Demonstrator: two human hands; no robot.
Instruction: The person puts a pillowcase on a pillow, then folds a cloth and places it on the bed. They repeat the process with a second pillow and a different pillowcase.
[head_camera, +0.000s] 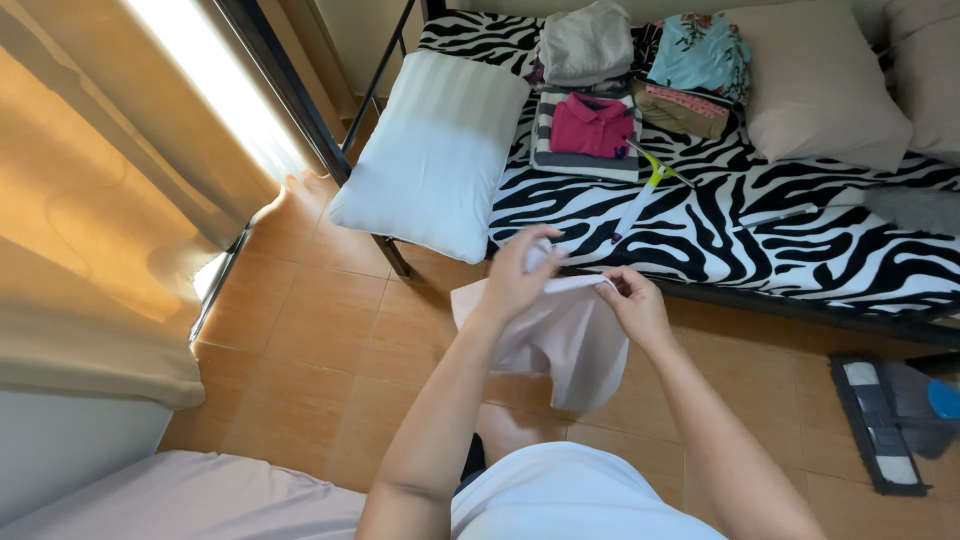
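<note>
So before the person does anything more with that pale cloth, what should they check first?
1. Both hands on the cloth: ok. The left hand and right hand pinch the top edge of the pale pink cloth.
2. Cloth off the floor: ok, it hangs above the tiles.
3. Top edge straight: not ok, bunched at the left fingers.
4. Free space on the zebra-print bed: ok, bare patch in front of the folded clothes.
5. Cloth's inner side: cannot tell.

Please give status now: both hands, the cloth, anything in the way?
Left hand and right hand both grip pale pink cloth at its top edge. Cloth hangs over tiled floor. Nothing blocks it.
</note>
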